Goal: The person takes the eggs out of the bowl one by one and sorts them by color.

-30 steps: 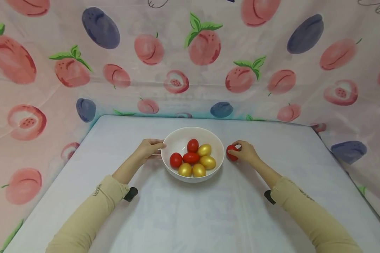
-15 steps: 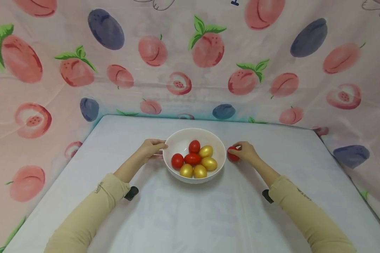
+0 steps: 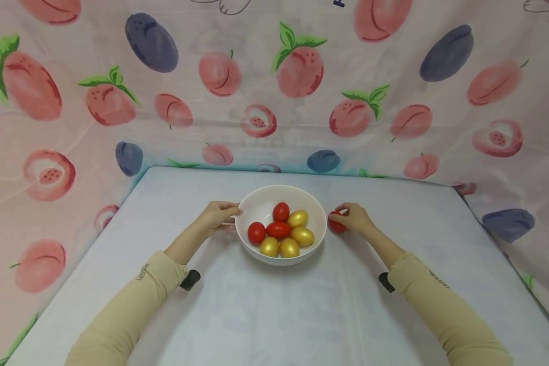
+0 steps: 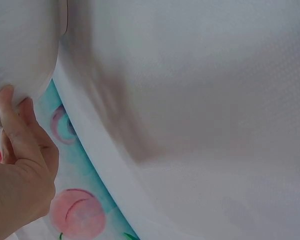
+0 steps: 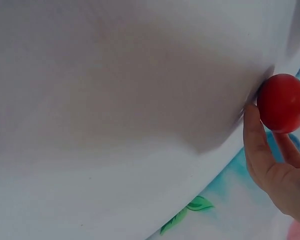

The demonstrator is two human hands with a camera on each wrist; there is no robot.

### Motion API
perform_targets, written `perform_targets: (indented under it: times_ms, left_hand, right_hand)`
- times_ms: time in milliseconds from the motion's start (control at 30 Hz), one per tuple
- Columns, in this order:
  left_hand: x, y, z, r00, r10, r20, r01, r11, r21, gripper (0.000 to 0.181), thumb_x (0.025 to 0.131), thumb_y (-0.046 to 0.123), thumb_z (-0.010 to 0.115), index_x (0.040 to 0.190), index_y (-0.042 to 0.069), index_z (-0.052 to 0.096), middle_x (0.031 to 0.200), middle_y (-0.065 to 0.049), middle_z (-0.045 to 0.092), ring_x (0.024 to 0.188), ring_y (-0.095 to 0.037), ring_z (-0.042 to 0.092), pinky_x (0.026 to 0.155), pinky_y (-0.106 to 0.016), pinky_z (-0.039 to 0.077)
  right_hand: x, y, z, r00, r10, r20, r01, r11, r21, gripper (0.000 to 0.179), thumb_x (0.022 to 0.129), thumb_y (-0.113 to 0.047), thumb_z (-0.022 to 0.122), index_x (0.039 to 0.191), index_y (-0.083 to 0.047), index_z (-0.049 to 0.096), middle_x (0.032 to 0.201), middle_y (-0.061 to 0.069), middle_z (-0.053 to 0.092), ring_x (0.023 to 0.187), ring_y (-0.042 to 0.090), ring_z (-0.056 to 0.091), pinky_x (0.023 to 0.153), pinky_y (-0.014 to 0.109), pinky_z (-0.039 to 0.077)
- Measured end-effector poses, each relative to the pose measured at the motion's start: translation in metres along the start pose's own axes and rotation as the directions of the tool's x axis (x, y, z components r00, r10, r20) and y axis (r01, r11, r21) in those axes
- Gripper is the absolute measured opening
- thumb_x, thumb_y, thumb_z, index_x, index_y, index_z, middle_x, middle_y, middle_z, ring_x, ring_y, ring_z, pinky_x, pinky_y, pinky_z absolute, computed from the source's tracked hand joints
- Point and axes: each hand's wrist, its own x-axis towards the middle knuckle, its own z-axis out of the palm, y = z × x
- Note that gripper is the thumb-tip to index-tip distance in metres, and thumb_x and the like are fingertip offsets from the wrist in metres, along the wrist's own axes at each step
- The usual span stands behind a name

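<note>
A white bowl [image 3: 261, 203] stands mid-table with several red eggs [image 3: 256, 233] and gold eggs [image 3: 290, 248] in it. My left hand [image 3: 216, 216] grips the bowl's left rim, thumb over the edge and fingers on the outer wall. In the left wrist view, fingertips of the left hand [image 4: 27, 150] touch the bowl's outside [image 4: 25, 45]. Just right of the bowl, my right hand [image 3: 356, 219] holds one more red egg [image 3: 336, 222] between thumb and fingers, at table level. The right wrist view has this red egg [image 5: 284, 103] above the curved fingers of the right hand [image 5: 280, 170].
A white cloth covers the table [image 3: 274, 310]. Behind it and at both sides hangs a fruit-print curtain [image 3: 274, 66]. Black wrist devices [image 3: 190, 280] show below both sleeve cuffs.
The head view has shifted slightly. Both hands keep their places at the bowl and the red egg, with no clear motion between frames.
</note>
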Motion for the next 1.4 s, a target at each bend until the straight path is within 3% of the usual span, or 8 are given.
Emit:
perform_targets:
  times_ms: [233, 567, 867, 1100, 1400]
  left_hand:
    - [0.0, 0.001, 0.0, 1.0, -0.006, 0.0, 0.006, 1.0, -0.009, 0.046, 0.09, 0.019, 0.061, 0.133, 0.004, 0.052, 0.136, -0.018, 0.052, 0.114, -0.03, 0.059, 0.073, -0.025, 0.06]
    - [0.001, 0.0, -0.001, 1.0, 0.001, 0.018, -0.001, 1.0, -0.013, 0.046, 0.09, 0.018, 0.061, 0.133, 0.003, 0.052, 0.134, -0.018, 0.053, 0.101, -0.023, 0.064, 0.071, -0.023, 0.059]
    - [-0.001, 0.003, -0.005, 0.997, 0.024, 0.071, -0.022, 0.999, -0.037, 0.047, 0.09, 0.013, 0.06, 0.133, -0.002, 0.049, 0.131, -0.022, 0.053, 0.077, -0.01, 0.066, 0.068, -0.024, 0.06]
    - [-0.002, 0.005, -0.006, 0.995, 0.028, 0.091, -0.025, 0.999, -0.036, 0.048, 0.091, 0.014, 0.061, 0.134, -0.003, 0.048, 0.128, -0.022, 0.055, 0.075, -0.01, 0.065, 0.069, -0.026, 0.06]
    - [-0.006, 0.005, -0.007, 0.997, 0.028, 0.071, -0.026, 0.999, -0.032, 0.048, 0.091, 0.017, 0.062, 0.133, -0.002, 0.049, 0.132, -0.022, 0.053, 0.084, -0.015, 0.065, 0.073, -0.027, 0.06]
  right_hand:
    - [-0.003, -0.001, -0.004, 1.0, 0.018, 0.004, -0.018, 1.0, -0.01, 0.046, 0.091, -0.028, 0.06, 0.121, 0.007, 0.053, 0.113, 0.029, 0.058, 0.09, 0.031, 0.059, 0.072, 0.03, 0.058]
    - [-0.008, -0.003, -0.015, 1.0, 0.022, -0.023, -0.022, 1.0, -0.007, 0.046, 0.091, -0.028, 0.059, 0.122, 0.005, 0.053, 0.113, 0.027, 0.058, 0.083, 0.027, 0.06, 0.07, 0.028, 0.058]
    - [-0.008, -0.003, -0.028, 0.997, -0.039, -0.068, 0.04, 0.999, 0.014, 0.043, 0.091, -0.025, 0.062, 0.118, 0.007, 0.056, 0.105, 0.029, 0.061, 0.073, 0.023, 0.062, 0.067, 0.03, 0.06]
    - [-0.012, -0.011, -0.033, 0.997, -0.005, -0.079, 0.006, 1.0, 0.014, 0.042, 0.092, -0.026, 0.06, 0.122, 0.003, 0.055, 0.111, 0.027, 0.059, 0.082, 0.027, 0.062, 0.075, 0.032, 0.06]
    - [-0.018, -0.026, -0.034, 0.997, -0.032, -0.074, 0.04, 0.994, 0.103, 0.043, 0.093, -0.026, 0.059, 0.123, 0.003, 0.054, 0.115, 0.028, 0.058, 0.097, 0.039, 0.062, 0.085, 0.04, 0.058]
